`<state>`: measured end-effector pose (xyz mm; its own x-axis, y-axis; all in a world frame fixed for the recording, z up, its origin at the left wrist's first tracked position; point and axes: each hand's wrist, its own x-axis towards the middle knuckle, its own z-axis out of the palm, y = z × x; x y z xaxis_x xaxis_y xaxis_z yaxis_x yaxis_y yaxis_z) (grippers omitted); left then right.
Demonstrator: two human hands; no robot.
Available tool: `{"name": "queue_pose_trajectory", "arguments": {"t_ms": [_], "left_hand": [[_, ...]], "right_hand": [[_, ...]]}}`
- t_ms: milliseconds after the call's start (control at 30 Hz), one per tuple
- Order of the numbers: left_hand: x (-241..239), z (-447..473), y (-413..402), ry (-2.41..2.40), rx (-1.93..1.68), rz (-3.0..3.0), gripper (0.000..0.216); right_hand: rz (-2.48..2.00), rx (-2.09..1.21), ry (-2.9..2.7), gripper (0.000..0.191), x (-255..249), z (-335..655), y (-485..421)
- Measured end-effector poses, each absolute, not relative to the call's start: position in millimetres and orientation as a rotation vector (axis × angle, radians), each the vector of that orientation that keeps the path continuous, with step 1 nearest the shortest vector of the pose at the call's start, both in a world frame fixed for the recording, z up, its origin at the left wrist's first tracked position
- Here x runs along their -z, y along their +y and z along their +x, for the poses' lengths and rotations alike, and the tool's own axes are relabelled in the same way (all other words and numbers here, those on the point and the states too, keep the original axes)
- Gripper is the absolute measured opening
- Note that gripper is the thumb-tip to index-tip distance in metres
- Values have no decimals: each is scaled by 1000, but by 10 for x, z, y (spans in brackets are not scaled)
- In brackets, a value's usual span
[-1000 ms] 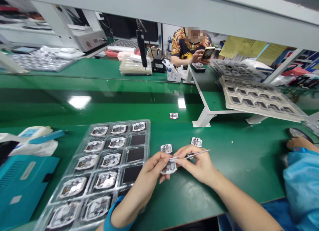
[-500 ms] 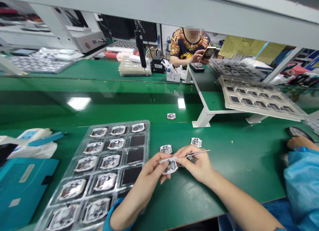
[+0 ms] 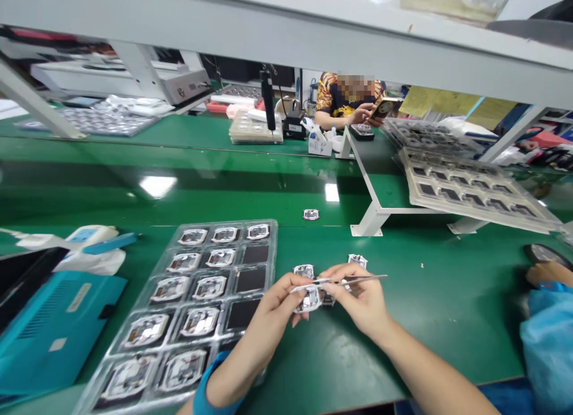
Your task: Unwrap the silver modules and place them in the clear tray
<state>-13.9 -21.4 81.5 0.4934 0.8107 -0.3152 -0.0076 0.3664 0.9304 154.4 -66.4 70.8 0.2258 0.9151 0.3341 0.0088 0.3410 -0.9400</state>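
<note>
The tweezers' tips hide behind the left hand.

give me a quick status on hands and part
Left hand pinching small square part. Right hand holding tweezers at the part. Two loose parts just behind, none touching.

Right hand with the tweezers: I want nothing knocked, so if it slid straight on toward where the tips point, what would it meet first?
The right hand aims the tweezers leftward, so they would first meet the small module pinched by the left hand. Depth is unclear; the tips may already touch it.
</note>
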Motion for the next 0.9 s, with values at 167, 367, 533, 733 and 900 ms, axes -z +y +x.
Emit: {"name": "queue_pose_trajectory", "arguments": {"t_ms": [167,367,533,733,900], "left_hand": [[-899,-248,-98,921,-607,1314,31],[-859,-545,515,1245,-734,1897,24],[-724,-669,892,1394,-773,2170,22],[-781,-565,1161,1420,-744,2322,22],[-782,-22,1446,1302,-743,2372,18]], "right_hand": [[-1047,-739,-1157,15,-730,1578,-672],[-1057,-693,-1242,8,-768,1550,-730],[-1062,-656,-1321,7,-816,1502,-768],[-1041,-561,-1371,10,-871,1495,-780],[-1028,-525,-1393,9,-881,1499,-783]]}}
